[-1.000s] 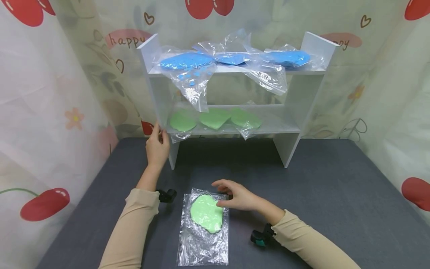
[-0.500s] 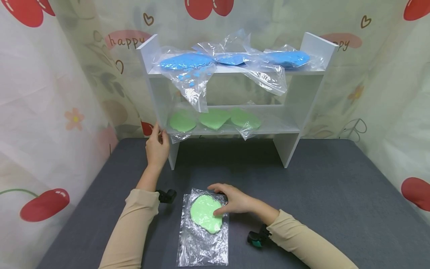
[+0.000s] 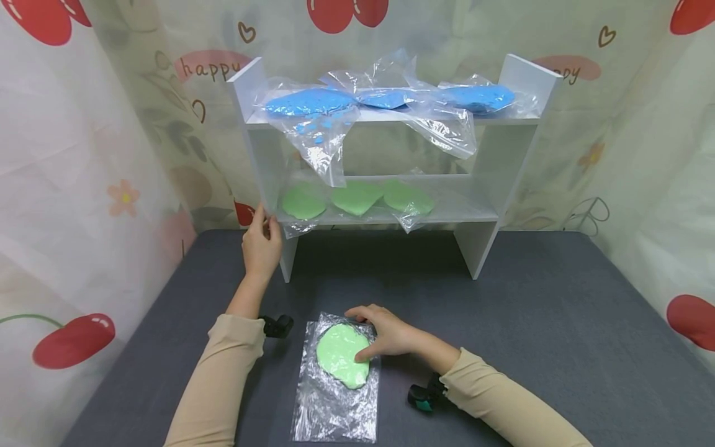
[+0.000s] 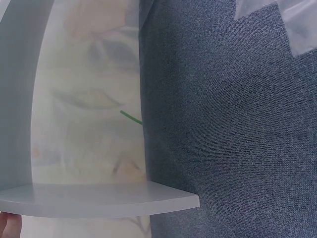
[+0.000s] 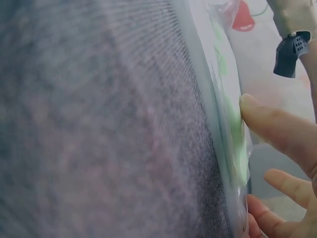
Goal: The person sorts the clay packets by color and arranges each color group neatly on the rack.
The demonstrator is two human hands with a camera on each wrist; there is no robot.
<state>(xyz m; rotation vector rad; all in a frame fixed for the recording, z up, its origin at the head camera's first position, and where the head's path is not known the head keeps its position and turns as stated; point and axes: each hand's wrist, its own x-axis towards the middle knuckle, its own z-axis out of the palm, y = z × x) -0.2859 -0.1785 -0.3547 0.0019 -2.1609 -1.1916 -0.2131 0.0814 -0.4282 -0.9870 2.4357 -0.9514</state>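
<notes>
A clear plastic bag holding a flat, light green slab (image 3: pixel 341 351) lies on the dark table. My right hand (image 3: pixel 388 332) spreads over its upper right side, thumb on the green slab and fingers by the top edge. In the right wrist view the thumb (image 5: pixel 277 126) touches the bag's face (image 5: pixel 237 144), with other fingers extended beside it. My left hand (image 3: pixel 261 248) rests its fingers against the outer left side of a white shelf unit (image 3: pixel 483 248). In the left wrist view fingertips (image 4: pixel 10 225) show outside the side panel (image 4: pixel 99 201).
The unit's middle shelf carries three bagged green slabs (image 3: pixel 357 197), with some plastic hanging over the front edge. Bags with blue contents (image 3: pixel 310 102) lie across the top shelf, their loose ends drooping. A printed curtain (image 3: pixel 112 124) encloses the table (image 3: pixel 558 323).
My right hand has moved left and slightly down, bringing its thumb onto the green slab. The bag's lower end has shifted slightly left. My left hand stays at the shelf unit.
</notes>
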